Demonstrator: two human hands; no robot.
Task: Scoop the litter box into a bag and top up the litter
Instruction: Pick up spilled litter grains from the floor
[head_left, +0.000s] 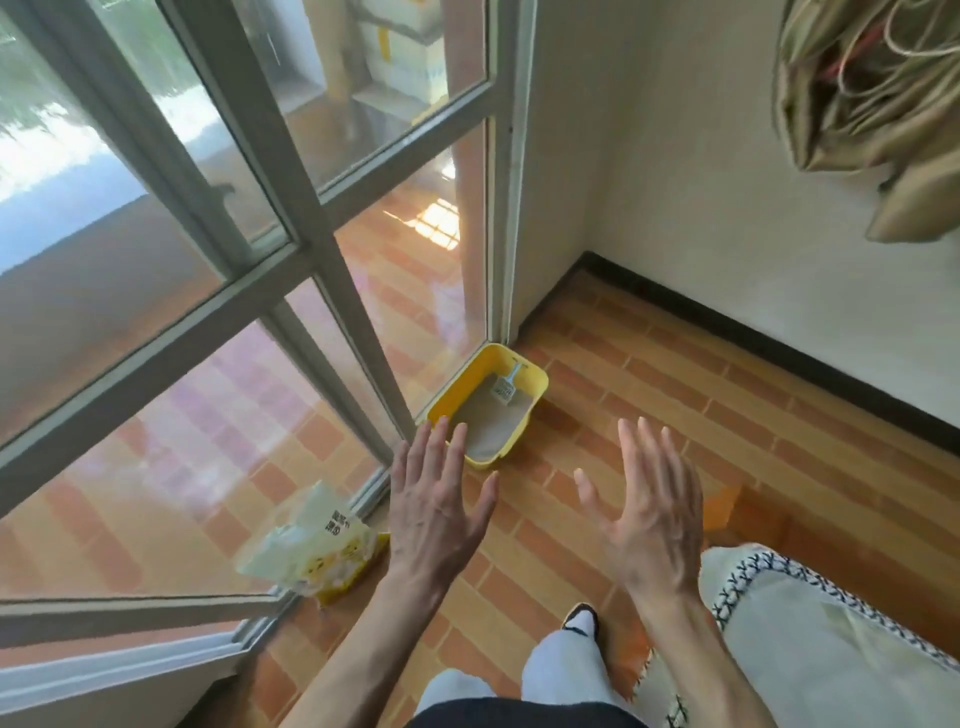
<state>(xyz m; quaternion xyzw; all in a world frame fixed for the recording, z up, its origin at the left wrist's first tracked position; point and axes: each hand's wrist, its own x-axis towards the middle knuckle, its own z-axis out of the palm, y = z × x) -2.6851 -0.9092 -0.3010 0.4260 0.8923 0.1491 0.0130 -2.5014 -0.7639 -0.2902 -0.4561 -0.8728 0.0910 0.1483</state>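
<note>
A view from head height looks down at a floor of orange brick-pattern tiles (649, 395) in the corner of a room. The left half of the frame is filled by a large glass door with a pale grey frame (291, 244), its panes reflecting the tiled floor. At lower left, just beside the bottom of the door frame, a yellow and white bag of litter (311, 545) stands on the floor, crumpled at the top, with dark print on its side. Right of the bag, at lower centre, the person's left hand (434, 512) is held out flat, back upward, fingers straight and slightly spread, holding nothing. Above its fingertips in the frame, near the centre, the yellow litter box (524, 376) sits on the floor, tucked into the corner where the door frame meets the wall; it holds grey litter (480, 431), and a pale scoop (506, 384) leans against its far end. Right of centre, the right hand (652, 512) is also raised with fingers straight and spread wide, empty. A foot in a dark shoe (582, 623) shows at the bottom centre. At lower right lies a cream cushion with dark stitched edging (831, 623). A white wall with a black skirting board (753, 332) runs along the right, and tan fabric (872, 104) hangs at upper right.
</note>
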